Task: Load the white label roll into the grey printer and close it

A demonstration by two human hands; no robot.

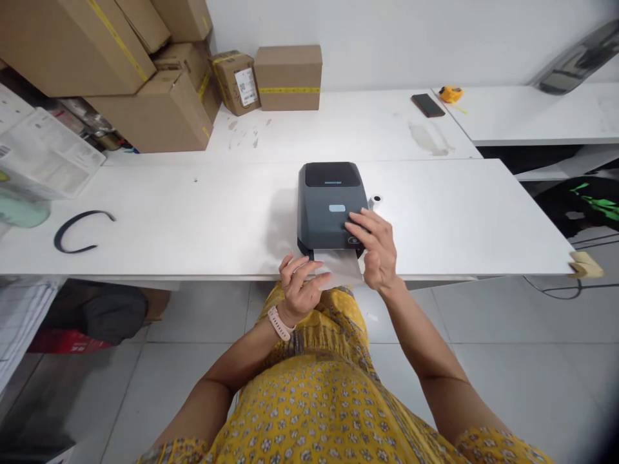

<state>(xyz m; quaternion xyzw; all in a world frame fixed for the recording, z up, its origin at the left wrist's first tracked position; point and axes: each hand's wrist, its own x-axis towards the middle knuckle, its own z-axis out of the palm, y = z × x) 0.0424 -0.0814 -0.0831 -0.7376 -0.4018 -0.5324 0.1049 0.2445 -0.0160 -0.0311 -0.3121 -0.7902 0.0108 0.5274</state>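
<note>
A dark grey label printer (331, 219) stands near the front edge of the white table. A strip of blank white label paper (341, 265) comes out of its front and hangs past the table edge. My left hand (300, 290) is at the left side of the paper, fingers apart and tips against it; I cannot tell whether it grips the paper. My right hand (377, 248) lies on the printer's front right corner, its fingers stretched over the lid by the button, its thumb low beside the paper. A small white roll (376, 201) sits just right of the printer.
Cardboard boxes (289, 77) stand along the back and left. A black headband (72, 232) lies left on the white table (232, 219). A phone (427, 105) and a yellow tape measure (451, 95) lie at the back right. A beige corner guard (586, 265) covers the right corner.
</note>
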